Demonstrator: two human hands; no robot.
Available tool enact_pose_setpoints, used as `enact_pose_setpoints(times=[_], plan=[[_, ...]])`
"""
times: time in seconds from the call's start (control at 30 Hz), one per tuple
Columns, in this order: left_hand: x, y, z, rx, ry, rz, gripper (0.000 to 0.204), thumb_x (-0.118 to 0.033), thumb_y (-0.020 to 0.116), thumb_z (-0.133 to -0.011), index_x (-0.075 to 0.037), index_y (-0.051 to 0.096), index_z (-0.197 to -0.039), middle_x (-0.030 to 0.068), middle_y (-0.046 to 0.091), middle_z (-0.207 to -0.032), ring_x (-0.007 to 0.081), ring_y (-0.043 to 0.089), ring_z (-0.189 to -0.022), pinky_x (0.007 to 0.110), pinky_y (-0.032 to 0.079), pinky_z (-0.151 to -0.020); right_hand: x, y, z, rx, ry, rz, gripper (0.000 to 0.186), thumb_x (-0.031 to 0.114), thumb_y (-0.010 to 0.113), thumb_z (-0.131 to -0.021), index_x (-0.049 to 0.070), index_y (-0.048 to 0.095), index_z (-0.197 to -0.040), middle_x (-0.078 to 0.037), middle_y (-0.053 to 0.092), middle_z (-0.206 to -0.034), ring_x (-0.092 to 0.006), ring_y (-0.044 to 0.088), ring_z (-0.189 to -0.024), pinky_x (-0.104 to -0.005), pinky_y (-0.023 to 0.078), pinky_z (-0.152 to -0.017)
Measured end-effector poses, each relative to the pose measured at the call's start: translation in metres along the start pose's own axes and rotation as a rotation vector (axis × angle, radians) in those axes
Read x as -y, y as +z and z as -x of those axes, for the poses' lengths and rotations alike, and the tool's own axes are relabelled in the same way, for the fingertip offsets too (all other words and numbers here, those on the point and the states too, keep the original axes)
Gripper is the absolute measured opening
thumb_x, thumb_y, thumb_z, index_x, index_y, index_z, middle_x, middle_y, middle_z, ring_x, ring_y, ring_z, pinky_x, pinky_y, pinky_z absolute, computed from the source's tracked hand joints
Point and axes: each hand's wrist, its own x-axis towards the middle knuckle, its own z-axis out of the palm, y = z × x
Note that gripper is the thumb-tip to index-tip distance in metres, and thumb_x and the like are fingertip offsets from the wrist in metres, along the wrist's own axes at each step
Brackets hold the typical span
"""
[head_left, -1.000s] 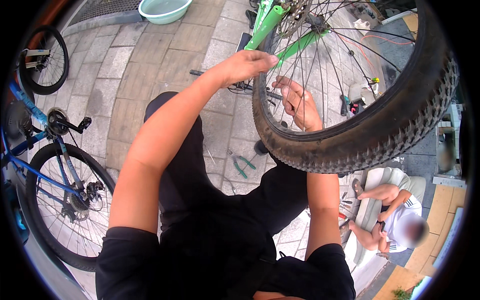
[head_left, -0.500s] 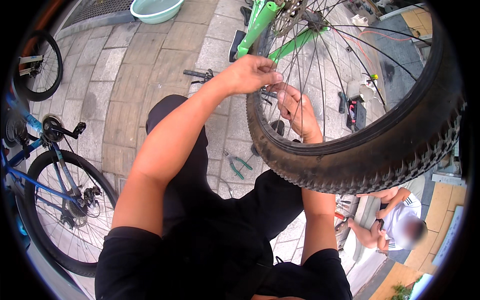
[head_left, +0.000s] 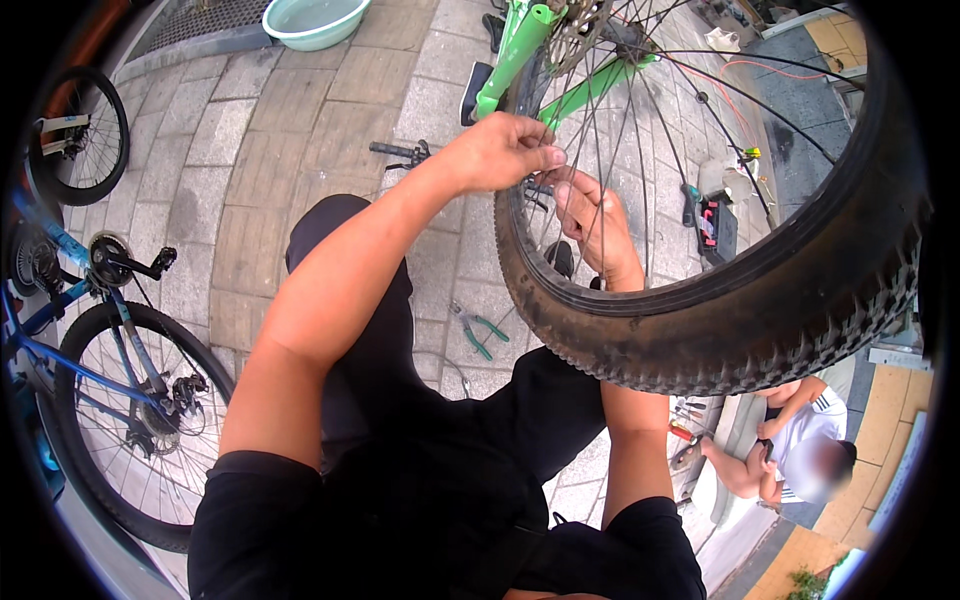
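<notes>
Paving (head_left: 270,190) stretches from the blue bicycle (head_left: 75,365) at the left edge to the person's left arm, reaching up to a pale basin (head_left: 325,42) at the top. Room is tighter at right, where the raised wheel (head_left: 640,345) spans from the green frame (head_left: 520,60) to the picture's dark rim (its tyre crosses over the right forearm). The left hand (head_left: 510,150) reaches across the tyre's left side, wrist bent, fingers narrowed; the right hand (head_left: 600,230), behind the spokes, curls upward, fingers narrowed too. Whether either grips something cannot be told.
</notes>
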Motion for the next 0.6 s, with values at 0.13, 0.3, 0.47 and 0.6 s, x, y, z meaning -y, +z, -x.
enact_pose_setpoints(times=[0.13,0.3,0.47,0.6], plan=[[-0.006,0.000,0.003,0.000,-0.016,-0.080,0.046,-0.023,0.074,-0.098,0.010,0.064,-0.130,0.0153,0.075,-0.109,0.0176,0.069,-0.101,0.033,0.055,-0.093,-0.003,0.004,-0.004,-0.001,-0.064,-0.029,0.034,0.024,0.075,-0.097,0.002,0.072,-0.123,0.011,0.064,-0.082,0.0020,0.040,-0.060,-0.0185,0.030,-0.055],[-0.003,0.000,0.000,0.009,-0.013,-0.052,0.044,-0.021,0.072,-0.099,0.009,0.064,-0.130,0.0145,0.075,-0.107,0.0172,0.070,-0.100,0.033,0.055,-0.091,-0.007,-0.003,-0.004,0.011,-0.039,-0.030,0.035,0.026,0.075,-0.097,0.001,0.072,-0.122,0.010,0.062,-0.082,0.0015,0.042,-0.062,-0.0186,0.032,-0.056],[0.013,0.002,-0.008,-0.023,0.030,-0.030,0.036,-0.022,0.072,-0.099,0.005,0.067,-0.121,0.0114,0.075,-0.100,0.0165,0.069,-0.093,0.033,0.055,-0.085,-0.011,0.001,-0.009,-0.046,-0.080,0.021,0.038,0.030,0.076,-0.096,0.002,0.072,-0.121,0.010,0.062,-0.083,0.0013,0.040,-0.062,-0.0194,0.030,-0.055],[0.020,0.003,-0.012,-0.058,0.061,-0.076,0.029,-0.028,0.073,-0.097,0.000,0.072,-0.105,0.0086,0.076,-0.091,0.0159,0.068,-0.082,0.033,0.055,-0.078,-0.008,-0.004,-0.013,-0.008,-0.044,0.040,0.038,0.029,0.077,-0.095,0.004,0.072,-0.122,0.011,0.061,-0.081,0.0007,0.040,-0.062,-0.0189,0.029,-0.056]])
